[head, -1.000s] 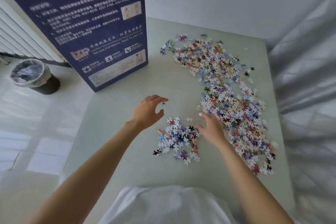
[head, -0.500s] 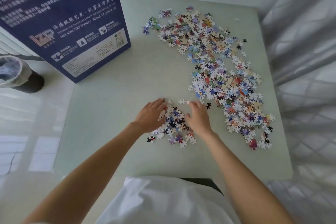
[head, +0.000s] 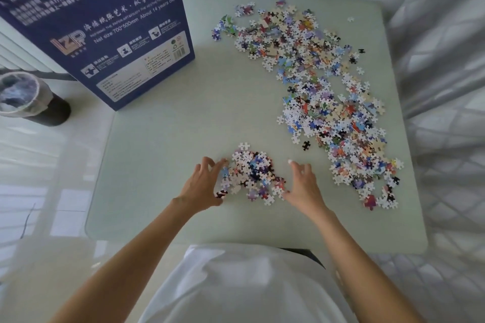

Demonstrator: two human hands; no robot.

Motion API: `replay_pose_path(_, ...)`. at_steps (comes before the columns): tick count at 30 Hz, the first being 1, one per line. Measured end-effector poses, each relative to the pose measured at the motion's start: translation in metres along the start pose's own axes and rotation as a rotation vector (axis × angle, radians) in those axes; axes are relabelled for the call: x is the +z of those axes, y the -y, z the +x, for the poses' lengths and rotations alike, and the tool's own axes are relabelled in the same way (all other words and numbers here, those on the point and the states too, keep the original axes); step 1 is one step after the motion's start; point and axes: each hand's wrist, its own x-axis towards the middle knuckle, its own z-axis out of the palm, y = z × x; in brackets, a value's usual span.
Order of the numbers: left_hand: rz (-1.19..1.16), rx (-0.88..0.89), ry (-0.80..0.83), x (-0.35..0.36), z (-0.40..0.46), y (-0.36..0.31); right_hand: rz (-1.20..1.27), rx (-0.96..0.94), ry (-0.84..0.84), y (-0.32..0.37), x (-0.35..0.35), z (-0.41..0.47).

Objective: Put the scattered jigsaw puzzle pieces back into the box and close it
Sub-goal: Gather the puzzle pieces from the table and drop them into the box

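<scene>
Two hands are what I have to steer by, but I'll start with the biggest thing: the pale green table [head: 162, 165], which fills most of my view and serves as my landmark. On its far-left corner stands the dark blue puzzle box [head: 99, 21], upright, printed side facing me, its top out of view, so I cannot tell whether it is open. Off the table's left edge, on the white floor, sits a dark waste bin [head: 29, 98] lined with a plastic bag. Along the table's right side runs the large spread of scattered jigsaw pieces [head: 328, 92], a long band from the far edge down toward the near-right corner, well apart from the box. At the near middle of the table lies a small pile of pieces [head: 250, 173], with one white piece [head: 244, 146] just beyond it and a lone black piece [head: 306, 145] between it and the large spread. My left hand [head: 203, 183] sits at the pile's left side, fingers curved, fingertips touching the outer pieces. My right hand [head: 301, 183] sits at the pile's right side, fingers loosely spread, its thumb side at the pile's edge. The hands are apart, bracketing the pile, neither clamped on anything.
</scene>
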Motion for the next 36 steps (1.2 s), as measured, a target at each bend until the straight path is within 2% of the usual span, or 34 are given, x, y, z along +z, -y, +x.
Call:
replay_pose_path(3, -0.077, 0.017, -0.03, 0.006, -0.002, -0.004, -0.029, 0.061, 0.016, 0.002, 0.015, -0.014)
replay_pose_path(8, -0.145, 0.014, -0.116, 0.013, 0.013, -0.022, 0.081, -0.019, -0.067, 0.034, 0.027, 0.0)
replay_pose_path(14, -0.278, -0.023, -0.183, 0.013, 0.03, -0.034, 0.124, -0.108, -0.064, 0.042, 0.006, 0.023)
replay_pose_path(21, -0.082, -0.143, -0.15, 0.015, 0.028, -0.039, -0.449, -0.474, 0.2, 0.048, -0.018, 0.072)
replay_pose_path(25, -0.014, -0.173, -0.155, 0.018, 0.032, -0.051, -0.586, -0.561, 0.251, 0.062, -0.022, 0.087)
replay_pose_path(29, -0.088, -0.161, -0.179, 0.026, 0.033, -0.062, -0.478, -0.567, 0.194, 0.053, -0.018, 0.081)
replay_pose_path(33, -0.222, -0.161, -0.187, 0.025, 0.033, -0.064, -0.233, -0.463, 0.187, 0.037, -0.011, 0.067)
replay_pose_path(36, -0.279, -0.181, -0.184, 0.024, 0.036, -0.062, -0.158, -0.437, 0.152, 0.034, -0.005, 0.058)
